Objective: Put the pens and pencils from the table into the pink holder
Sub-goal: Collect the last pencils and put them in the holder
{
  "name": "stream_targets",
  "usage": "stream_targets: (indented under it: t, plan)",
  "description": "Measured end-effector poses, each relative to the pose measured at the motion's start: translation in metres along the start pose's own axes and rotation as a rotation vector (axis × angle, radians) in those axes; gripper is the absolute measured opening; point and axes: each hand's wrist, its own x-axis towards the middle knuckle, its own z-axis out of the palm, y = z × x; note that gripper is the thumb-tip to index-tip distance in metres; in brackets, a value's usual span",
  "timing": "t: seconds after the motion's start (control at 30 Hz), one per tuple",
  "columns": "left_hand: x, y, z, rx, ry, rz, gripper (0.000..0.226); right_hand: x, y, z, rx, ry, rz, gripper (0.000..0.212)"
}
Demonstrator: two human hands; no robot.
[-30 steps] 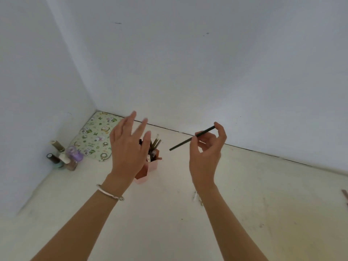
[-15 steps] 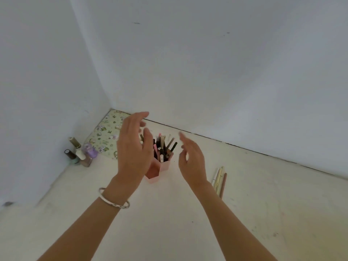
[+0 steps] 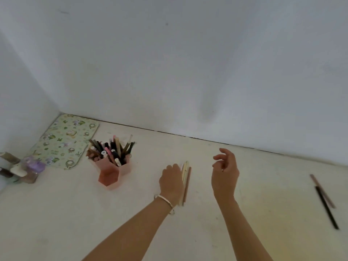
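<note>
We see the pink holder (image 3: 114,171) crammed with upright pens; our left hand (image 3: 170,180) rests curled on loose pencils (image 3: 185,180), right hand (image 3: 225,173) open, empty.

My holder (image 3: 113,171) was pink, the mat (image 3: 65,141) pale green with printed motifs, one loose pencil (image 3: 326,210) black, another (image 3: 322,191) brownish pink.

Holder (image 3: 113,173) left — loose pencils (image 3: 185,182) right
</note>
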Motion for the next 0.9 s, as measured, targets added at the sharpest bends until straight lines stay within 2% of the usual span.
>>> stream_targets:
  t: [0.13,0.2,0.33,0.47,0.6,0.7,0.8,0.9]
  plan:
    - [0.005,0.002,0.006,-0.026,0.001,0.001,0.026,-0.008,0.024,-0.012,-0.060,-0.021,0.076,0.055]
    - [0.007,0.004,-0.004,-0.166,0.048,0.009,0.032,-0.011,0.033,-0.011,-0.075,-0.071,0.099,0.050]
    - [0.007,0.013,-0.058,-0.588,0.307,0.223,0.061,-0.018,0.038,0.004,-0.221,-0.289,0.140,0.036]
    - [0.002,0.013,-0.118,-0.792,0.530,0.416,0.071,-0.030,0.029,0.034,-0.401,-0.473,0.190,0.031]
    - [-0.012,0.002,-0.146,-0.823,0.637,0.461,0.070,-0.039,0.022,0.057,-0.529,-0.459,0.237,0.024]
    - [-0.022,-0.012,-0.151,-0.831,0.639,0.445,0.080,-0.039,0.020,0.066,-0.519,-0.431,0.308,0.022]
    - [-0.028,-0.031,-0.154,-0.851,0.655,0.408,0.073,-0.037,0.020,0.067,-0.515,-0.452,0.334,0.016]
    - [-0.031,-0.062,-0.169,-0.827,0.789,0.382,0.065,-0.029,0.010,0.056,-0.403,-0.376,0.304,0.034]
